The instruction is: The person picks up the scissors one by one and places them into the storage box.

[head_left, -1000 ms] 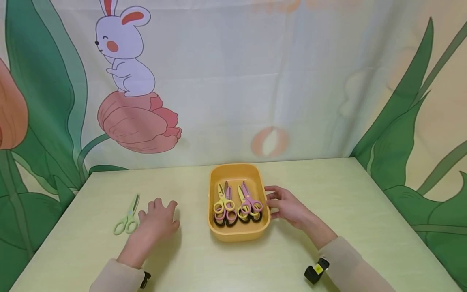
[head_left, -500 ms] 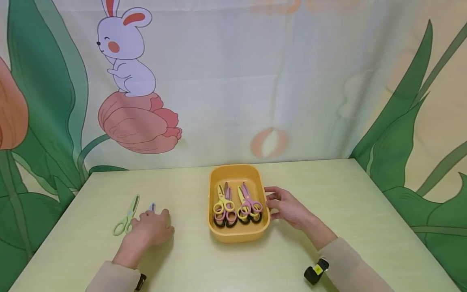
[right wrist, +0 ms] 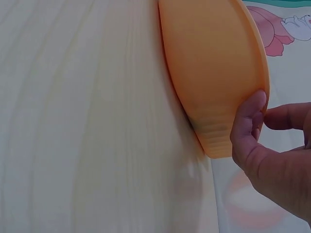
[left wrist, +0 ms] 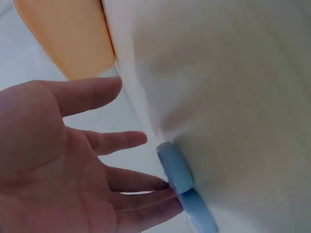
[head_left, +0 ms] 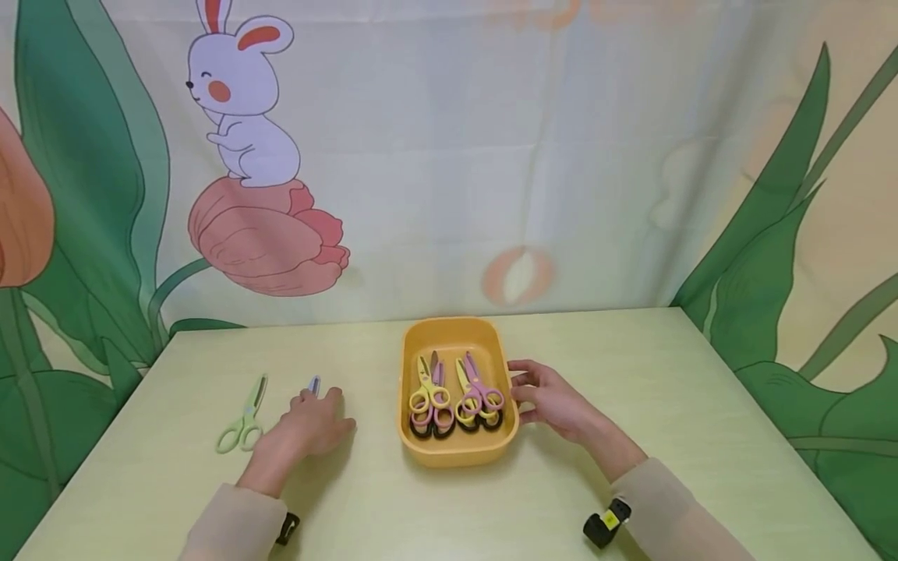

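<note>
In the head view, my left hand [head_left: 312,425] reaches over a pair of blue scissors [head_left: 314,384]; only their tip shows past the fingers. Blue finger loops [left wrist: 177,167] in the left wrist view touch the ends of my nearly straight fingers, with the thumb held apart. My right hand [head_left: 550,397] holds the right rim of a yellow plastic tray [head_left: 459,456], its bent fingers against the side. Inside lie yellow scissors [head_left: 425,386], purple scissors [head_left: 482,393] and several more, with black handles beneath. Green scissors [head_left: 242,425] lie left of my left hand.
A pale wooden table [head_left: 393,514] bears everything, the tray standing near its back edge. Behind hangs a cloth backdrop [head_left: 421,195] printed with a rabbit, flowers and leaves. A black strap device [head_left: 606,523] sits by my right sleeve.
My left hand moved left and down, where the tip of the blue scissors came into view, then back right with the blue scissors sliding along. My right hand and the tray stayed nearly still.
</note>
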`<state>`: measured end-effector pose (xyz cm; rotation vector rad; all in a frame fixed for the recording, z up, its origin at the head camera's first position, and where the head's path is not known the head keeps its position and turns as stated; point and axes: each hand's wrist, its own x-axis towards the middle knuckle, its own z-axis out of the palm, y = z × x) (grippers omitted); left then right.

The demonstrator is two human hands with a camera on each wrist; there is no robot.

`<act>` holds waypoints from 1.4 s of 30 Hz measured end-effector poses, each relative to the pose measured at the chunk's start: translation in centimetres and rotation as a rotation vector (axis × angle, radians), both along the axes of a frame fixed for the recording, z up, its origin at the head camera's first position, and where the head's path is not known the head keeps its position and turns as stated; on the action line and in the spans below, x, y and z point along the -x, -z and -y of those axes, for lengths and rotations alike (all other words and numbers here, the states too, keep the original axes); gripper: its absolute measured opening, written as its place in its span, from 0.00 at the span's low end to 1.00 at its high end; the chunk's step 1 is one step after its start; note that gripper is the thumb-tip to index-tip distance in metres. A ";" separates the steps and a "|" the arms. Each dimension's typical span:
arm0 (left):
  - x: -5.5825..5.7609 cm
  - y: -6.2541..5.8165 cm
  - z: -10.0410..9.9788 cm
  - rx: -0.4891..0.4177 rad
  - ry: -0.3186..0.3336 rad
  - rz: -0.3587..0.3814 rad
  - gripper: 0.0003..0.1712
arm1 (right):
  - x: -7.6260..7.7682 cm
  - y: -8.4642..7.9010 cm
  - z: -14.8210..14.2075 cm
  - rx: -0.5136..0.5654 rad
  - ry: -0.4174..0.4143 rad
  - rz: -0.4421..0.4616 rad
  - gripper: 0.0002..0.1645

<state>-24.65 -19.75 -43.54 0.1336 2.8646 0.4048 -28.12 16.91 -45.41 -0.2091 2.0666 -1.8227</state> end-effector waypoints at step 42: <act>-1.3 0.3 2.3 0.022 0.035 -0.152 0.14 | 0.2 0.1 0.1 -0.016 0.002 -0.007 0.32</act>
